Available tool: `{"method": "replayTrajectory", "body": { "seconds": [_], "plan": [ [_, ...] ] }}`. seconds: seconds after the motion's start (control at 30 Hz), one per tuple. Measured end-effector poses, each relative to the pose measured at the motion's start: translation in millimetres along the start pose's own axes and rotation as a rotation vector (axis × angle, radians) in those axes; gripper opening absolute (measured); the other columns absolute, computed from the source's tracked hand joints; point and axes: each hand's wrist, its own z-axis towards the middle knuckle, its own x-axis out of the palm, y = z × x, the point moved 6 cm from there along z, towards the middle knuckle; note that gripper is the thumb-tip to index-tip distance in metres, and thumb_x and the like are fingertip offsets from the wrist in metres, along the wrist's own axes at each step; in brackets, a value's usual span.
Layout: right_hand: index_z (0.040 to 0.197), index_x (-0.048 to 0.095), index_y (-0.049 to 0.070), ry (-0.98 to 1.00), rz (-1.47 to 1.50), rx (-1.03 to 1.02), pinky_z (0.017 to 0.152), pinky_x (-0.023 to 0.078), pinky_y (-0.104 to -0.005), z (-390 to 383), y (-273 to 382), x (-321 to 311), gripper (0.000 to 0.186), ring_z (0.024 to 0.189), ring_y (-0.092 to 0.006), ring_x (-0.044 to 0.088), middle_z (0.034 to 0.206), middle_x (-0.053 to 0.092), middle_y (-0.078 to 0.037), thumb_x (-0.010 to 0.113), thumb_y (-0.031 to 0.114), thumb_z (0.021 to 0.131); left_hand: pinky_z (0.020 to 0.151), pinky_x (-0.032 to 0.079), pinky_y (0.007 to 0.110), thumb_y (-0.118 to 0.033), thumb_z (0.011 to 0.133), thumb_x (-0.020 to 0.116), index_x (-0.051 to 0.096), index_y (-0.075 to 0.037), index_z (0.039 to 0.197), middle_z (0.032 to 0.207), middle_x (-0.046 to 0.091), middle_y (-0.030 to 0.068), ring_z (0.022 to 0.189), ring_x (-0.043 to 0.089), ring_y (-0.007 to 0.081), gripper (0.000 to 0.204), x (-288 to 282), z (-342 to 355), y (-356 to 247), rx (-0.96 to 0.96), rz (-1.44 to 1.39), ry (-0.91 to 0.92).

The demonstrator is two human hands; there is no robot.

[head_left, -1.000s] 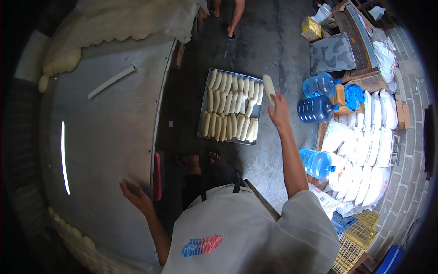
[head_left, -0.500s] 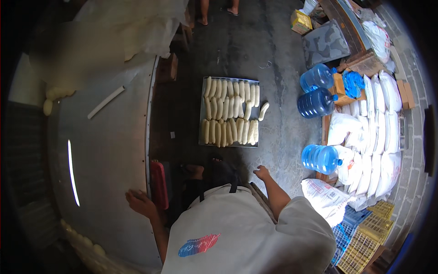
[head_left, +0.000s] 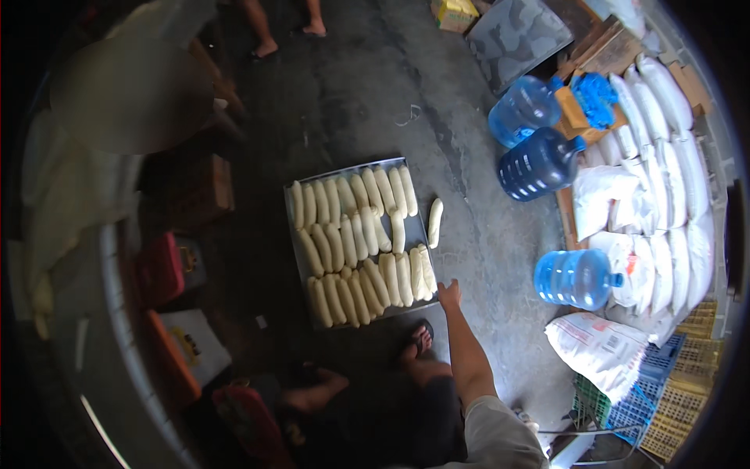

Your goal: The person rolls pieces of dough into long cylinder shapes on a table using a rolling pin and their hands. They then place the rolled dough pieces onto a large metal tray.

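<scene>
Dough rolls [head_left: 359, 242] are lying packed on the tray [head_left: 295, 258] on the floor, looking soft and best scooped from underneath, as the right hand [head_left: 448, 295] is reaching in open and empty, left hand unseen.

Bakery workroom: tray of dough rolls [head_left: 355, 238] on concrete floor [head_left: 375, 94], stacked flour sacks [head_left: 664, 180], water jugs [head_left: 539, 164].
</scene>
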Motion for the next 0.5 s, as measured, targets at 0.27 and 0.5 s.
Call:
{"method": "replayTrajectory", "body": {
  "seconds": [0.27, 0.5],
  "plan": [
    [0.137, 0.036, 0.0, -0.135, -0.04, -0.064, 0.095, 0.044, -0.0457, 234, 19, 141, 0.076, 0.114, -0.0399, 0.053, 0.126, 0.053, -0.025, 0.067, 0.038, 0.078, 0.102, 0.036, 0.05, -0.036, 0.09, 0.055, 0.048, 0.003, 0.125, 0.13, 0.045, 0.0235, 0.12, 0.044, 0.0386, 0.053, 154, 18, -196, 0.064, -0.196, 0.151],
    [0.122, 0.055, 0.001, -0.085, 0.114, -0.237, 0.07, 0.056, -0.0395, 314, 44, 65, 0.052, 0.078, -0.033, 0.068, 0.086, 0.068, -0.017, 0.065, 0.023, 0.076, 0.1, 0.035, 0.05, -0.032, 0.085, 0.062, 0.047, 0.0, 0.126, 0.129, 0.043, 0.0218, 0.118, 0.043, 0.0373, 0.054, 195, 36, -253, 0.051, -0.377, 0.277]
  ]
}}
